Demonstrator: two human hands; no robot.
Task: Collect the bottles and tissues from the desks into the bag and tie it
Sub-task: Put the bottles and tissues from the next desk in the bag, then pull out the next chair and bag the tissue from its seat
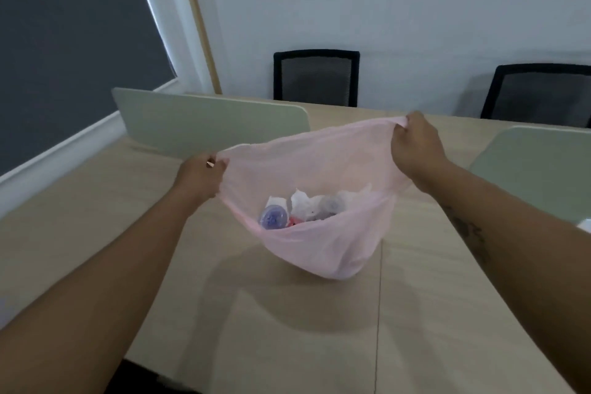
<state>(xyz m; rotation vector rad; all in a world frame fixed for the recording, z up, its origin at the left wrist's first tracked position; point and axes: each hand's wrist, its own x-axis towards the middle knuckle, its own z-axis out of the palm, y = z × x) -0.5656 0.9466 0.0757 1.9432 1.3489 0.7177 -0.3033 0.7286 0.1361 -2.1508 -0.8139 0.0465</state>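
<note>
Bag (323, 243) held wide open over the desk (128, 265), near its middle.
Its rim is pinched by the left hand (200, 177) and right hand (415, 145); thin plastic could be torn (or tissues (302, 203) spilled) if pulled hard.

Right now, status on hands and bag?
Left hand, right hand pinch thin pink plastic bag rim, mouth open. White tissues, bottle inside. Untied. Nothing obstructing.
</note>
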